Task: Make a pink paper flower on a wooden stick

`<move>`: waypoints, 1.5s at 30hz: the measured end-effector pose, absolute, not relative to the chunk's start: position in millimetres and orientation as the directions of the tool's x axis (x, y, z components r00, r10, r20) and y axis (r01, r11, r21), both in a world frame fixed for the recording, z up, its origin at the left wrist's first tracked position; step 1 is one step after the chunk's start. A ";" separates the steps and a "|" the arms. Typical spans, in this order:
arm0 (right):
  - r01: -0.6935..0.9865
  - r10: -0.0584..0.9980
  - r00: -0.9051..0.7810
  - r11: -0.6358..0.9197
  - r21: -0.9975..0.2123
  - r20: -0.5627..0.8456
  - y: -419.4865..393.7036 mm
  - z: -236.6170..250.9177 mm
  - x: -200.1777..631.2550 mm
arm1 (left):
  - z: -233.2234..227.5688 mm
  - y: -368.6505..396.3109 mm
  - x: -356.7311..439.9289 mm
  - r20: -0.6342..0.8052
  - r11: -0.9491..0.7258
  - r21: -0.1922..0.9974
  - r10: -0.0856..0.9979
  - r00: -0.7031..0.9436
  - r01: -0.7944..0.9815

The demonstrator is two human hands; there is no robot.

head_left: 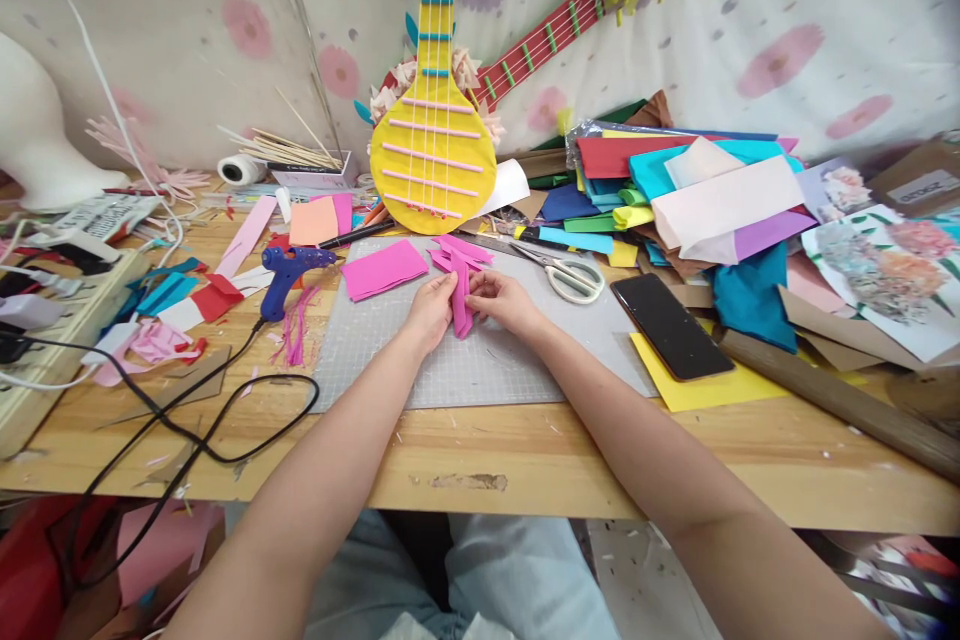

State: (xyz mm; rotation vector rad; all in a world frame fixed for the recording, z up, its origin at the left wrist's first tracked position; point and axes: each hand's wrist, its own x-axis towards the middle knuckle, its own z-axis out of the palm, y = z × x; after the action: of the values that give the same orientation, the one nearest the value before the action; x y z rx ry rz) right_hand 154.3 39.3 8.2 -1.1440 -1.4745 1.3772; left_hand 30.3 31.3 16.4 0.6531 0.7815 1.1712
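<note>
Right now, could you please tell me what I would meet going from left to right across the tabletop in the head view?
Power strip, blue glue gun, flat pink sheets, left hand, folded pink strip, right hand, scissors, black phone.

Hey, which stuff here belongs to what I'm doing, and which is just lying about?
Likely in use:
magenta paper piece, in the left hand and right hand
magenta strips just behind
magenta sheets
grey cutting mat
scissors, perhaps, though untouched

Apparently just lying about:
black smartphone
white spool
yellow lute-shaped model
</note>
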 end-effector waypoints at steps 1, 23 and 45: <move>0.112 0.966 -0.258 0.014 -0.994 -0.016 39.6 8.1 154.4 | 16.6 30.9 30.9 -0.192 0.266 0.794 0.963 0.189 -0.547; 0.175 0.977 -0.199 -0.040 -0.984 -0.076 39.7 17.6 160.2 | 15.9 30.1 31.3 -0.173 0.286 0.837 0.947 0.269 -0.467; -0.066 0.986 -0.166 -0.010 -0.998 0.001 51.7 19.3 153.9 | 31.3 25.8 7.2 -0.267 0.357 0.926 0.849 0.456 -0.122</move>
State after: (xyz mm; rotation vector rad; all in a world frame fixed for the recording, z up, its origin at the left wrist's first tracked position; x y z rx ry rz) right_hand 153.9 51.7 19.3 -1.0796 -1.2776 1.3650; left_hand 7.2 25.8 31.3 1.0082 0.8806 0.7442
